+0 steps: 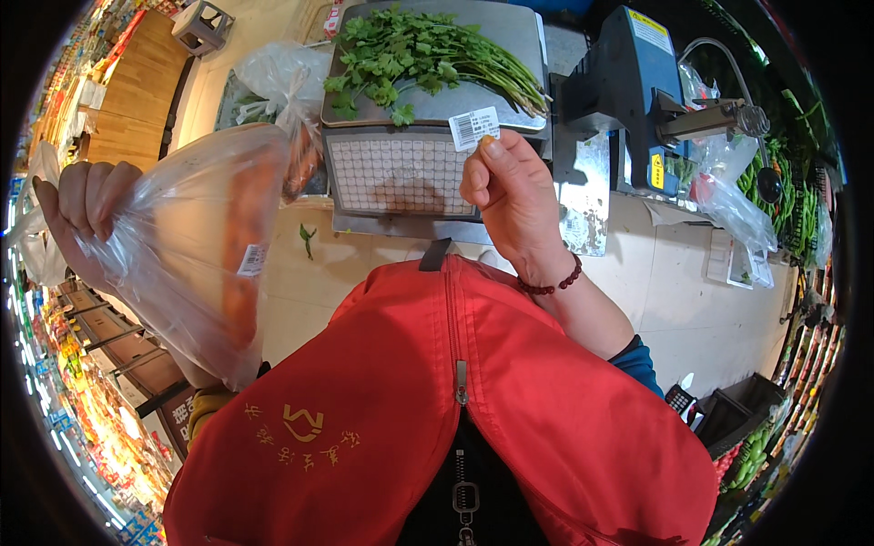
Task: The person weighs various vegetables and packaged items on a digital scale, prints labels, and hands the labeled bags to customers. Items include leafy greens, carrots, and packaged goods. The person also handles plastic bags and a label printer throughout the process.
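Note:
My left hand (89,205) grips the gathered neck of a translucent plastic bag (174,184). Orange-red produce (246,205) lies along the bag's far side, blurred by the plastic, and a barcode sticker (252,260) is on the bag. Between the thumb and fingers of my right hand (512,177) is a printed barcode label (473,128), raised over the front edge of a weighing scale (505,41). A bunch of cilantro (416,58) lies loose on the scale's metal plate, its stems pointing right. Below the plate, the scale's key panel (396,170) is partly covered by my right hand.
Left of the scale stands a tied plastic bag of produce (287,89). A blue-grey bag-sealing machine (642,102) is on the right, with plastic bags (734,184) and green peppers (785,184) beyond. A grey stool (201,26) stands at upper left. One green leaf (308,240) lies on the floor.

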{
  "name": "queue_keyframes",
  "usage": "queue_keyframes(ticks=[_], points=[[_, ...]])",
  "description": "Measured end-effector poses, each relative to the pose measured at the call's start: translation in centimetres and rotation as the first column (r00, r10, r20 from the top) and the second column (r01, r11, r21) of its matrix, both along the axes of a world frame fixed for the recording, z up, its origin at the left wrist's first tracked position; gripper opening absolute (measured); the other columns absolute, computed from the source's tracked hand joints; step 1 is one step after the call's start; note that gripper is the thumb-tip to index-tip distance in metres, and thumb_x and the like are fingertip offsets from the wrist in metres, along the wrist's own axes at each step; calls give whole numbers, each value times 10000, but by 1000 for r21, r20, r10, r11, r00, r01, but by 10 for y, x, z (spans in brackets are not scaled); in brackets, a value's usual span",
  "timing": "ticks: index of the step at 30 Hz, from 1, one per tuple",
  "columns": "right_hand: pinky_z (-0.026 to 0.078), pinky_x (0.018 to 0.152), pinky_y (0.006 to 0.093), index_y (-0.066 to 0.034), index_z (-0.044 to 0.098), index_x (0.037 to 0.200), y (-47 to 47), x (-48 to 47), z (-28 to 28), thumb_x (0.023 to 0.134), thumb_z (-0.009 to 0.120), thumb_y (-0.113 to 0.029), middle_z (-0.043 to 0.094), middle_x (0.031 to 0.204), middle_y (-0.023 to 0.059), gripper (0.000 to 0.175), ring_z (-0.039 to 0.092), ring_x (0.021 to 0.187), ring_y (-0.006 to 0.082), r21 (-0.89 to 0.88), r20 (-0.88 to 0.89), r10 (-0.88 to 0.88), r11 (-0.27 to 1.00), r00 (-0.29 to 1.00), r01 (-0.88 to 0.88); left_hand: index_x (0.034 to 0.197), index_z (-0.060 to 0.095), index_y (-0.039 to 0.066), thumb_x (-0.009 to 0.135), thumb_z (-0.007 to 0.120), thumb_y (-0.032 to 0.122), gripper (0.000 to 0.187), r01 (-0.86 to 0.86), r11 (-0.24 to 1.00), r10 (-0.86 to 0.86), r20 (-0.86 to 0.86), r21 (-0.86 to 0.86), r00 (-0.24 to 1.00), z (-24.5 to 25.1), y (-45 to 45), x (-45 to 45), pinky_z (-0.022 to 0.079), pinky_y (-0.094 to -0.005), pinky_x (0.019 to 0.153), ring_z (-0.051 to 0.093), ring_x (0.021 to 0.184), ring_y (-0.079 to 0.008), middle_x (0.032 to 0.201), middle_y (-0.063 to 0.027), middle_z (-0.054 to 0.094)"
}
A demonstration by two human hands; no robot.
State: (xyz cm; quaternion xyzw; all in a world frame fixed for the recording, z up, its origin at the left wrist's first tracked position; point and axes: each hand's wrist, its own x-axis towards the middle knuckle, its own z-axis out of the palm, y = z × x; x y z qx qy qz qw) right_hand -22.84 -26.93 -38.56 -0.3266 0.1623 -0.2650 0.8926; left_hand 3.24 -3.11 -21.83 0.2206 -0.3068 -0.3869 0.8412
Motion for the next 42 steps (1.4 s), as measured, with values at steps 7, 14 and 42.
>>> queue_keyframes(ticks=[7, 14, 42], points=[[375, 593, 277, -56, 577, 1055, 5, 5, -1, 1004, 573, -184, 557, 707, 44, 137, 467, 615, 120, 5, 22, 114, 993, 993, -114, 569, 342, 165, 1048, 400, 300, 501, -38, 999, 37, -32, -24, 999, 3, -14, -22, 399, -259, 627, 312, 463, -107, 494, 32, 290], [431, 608, 211, -28, 584, 1056, 29, 39, -1, 976, 613, -114, 623, 814, 32, 120, 541, 676, 72, -90, 60, 481, 875, 875, -475, 590, 338, 161, 1050, 374, 310, 485, 183, 974, -191, -48, -134, 980, 1, -40, -28, 397, -265, 628, 312, 500, -108, 544, 29, 325], [499, 565, 319, 17, 520, 1052, -152, 35, -21, 821, 541, -120, 589, 847, 106, 270, 535, 647, 212, 111, -303, 424, 905, 853, -411, 736, 447, 144, 996, 575, 387, 379, -490, 849, 386, 402, 198, 830, -37, -203, 39, 437, -284, 677, 387, 557, -80, 604, 49, 425]])
